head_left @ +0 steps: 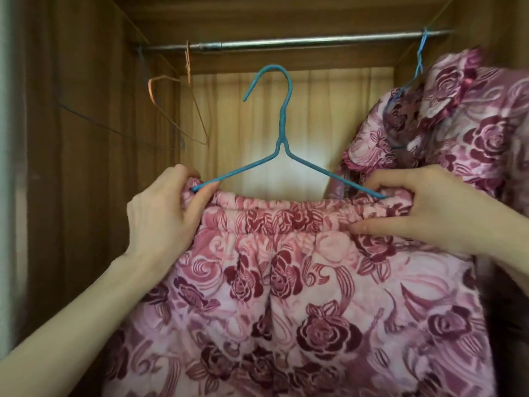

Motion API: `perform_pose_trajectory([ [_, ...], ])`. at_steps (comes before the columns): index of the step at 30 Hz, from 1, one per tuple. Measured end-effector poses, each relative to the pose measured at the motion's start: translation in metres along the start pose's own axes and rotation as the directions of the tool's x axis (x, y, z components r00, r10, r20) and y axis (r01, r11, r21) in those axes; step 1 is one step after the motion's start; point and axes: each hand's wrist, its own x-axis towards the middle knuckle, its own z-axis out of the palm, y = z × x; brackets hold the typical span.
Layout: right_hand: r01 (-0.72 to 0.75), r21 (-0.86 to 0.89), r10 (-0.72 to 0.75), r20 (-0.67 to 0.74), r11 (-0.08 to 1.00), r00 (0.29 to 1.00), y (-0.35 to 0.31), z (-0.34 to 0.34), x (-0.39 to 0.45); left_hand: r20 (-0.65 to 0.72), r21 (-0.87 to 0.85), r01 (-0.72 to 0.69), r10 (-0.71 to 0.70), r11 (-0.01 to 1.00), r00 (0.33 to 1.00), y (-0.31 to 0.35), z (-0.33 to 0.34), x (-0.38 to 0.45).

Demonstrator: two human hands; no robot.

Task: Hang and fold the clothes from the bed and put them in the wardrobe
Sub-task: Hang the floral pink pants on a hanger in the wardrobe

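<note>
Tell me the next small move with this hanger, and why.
Probably lift the blue hanger and catch its hook on the metal rail. Both hands, left hand and right hand, already grip the floral garment's waistband over the hanger's ends, and the hook hangs free below the rail.

Both hands, left [164,213] and right [423,207], grip floral trousers [286,296] on a blue hanger [282,133] below the rail [286,43].

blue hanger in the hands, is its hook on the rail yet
No, the blue hanger is held up with its hook in the air, below the metal rail and not touching it.
</note>
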Motion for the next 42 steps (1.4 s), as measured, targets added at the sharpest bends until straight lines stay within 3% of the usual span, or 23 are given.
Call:
perform_pose_trajectory([
  [3,0.078,-0.13,-0.094,-0.119,0.988,0.988,0.009,-0.002,0.015,0.005,-0.042,-0.004,0.004,0.999,1.0,-0.006,0.016,0.009],
  [7,0.04,-0.261,-0.097,-0.21,0.965,0.973,0.031,-0.02,0.047,0.002,-0.106,-0.072,0.073,0.992,0.997,-0.001,0.034,0.05],
  [12,0.031,-0.386,-0.101,-0.164,0.922,0.981,0.037,-0.054,0.069,0.053,-0.115,-0.277,0.285,0.954,0.957,0.002,0.049,0.095],
  [18,0.071,-0.564,-0.109,-0.033,0.823,0.994,0.039,-0.055,0.073,0.189,0.076,-0.3,0.282,0.951,0.941,-0.002,0.089,0.132],
  [21,0.052,-0.552,-0.094,-0.047,0.832,0.994,0.038,-0.063,0.079,0.228,0.142,-0.316,0.28,0.938,0.933,0.006,0.104,0.15],
  [24,0.005,-0.373,-0.046,-0.102,0.928,0.994,0.037,-0.076,0.082,0.203,0.15,-0.291,0.259,0.945,0.944,0.018,0.118,0.166],
  [26,-0.027,-0.355,-0.023,-0.137,0.935,0.99,0.04,-0.082,0.083,0.212,0.074,-0.273,0.252,0.959,0.944,0.026,0.132,0.182],
  [28,-0.057,-0.46,-0.042,-0.201,0.886,0.979,0.041,-0.088,0.084,0.221,-0.088,-0.239,0.253,0.967,0.942,0.035,0.144,0.2],
  [31,-0.083,-0.557,-0.06,-0.233,0.826,0.971,0.032,-0.101,0.088,0.105,-0.25,-0.209,0.241,0.945,0.965,0.044,0.156,0.227],
  [34,-0.134,-0.595,-0.021,-0.247,0.793,0.969,0.025,-0.114,0.094,0.061,-0.294,-0.25,0.279,0.922,0.958,0.057,0.165,0.241],
  [38,-0.242,-0.64,0.051,-0.303,0.73,0.952,0.024,-0.115,0.095,0.156,-0.319,-0.248,0.309,0.915,0.938,0.071,0.185,0.244],
  [42,-0.358,-0.602,0.147,-0.371,0.713,0.917,0.032,-0.11,0.098,0.162,-0.368,-0.244,0.32,0.897,0.933,0.078,0.203,0.234],
])
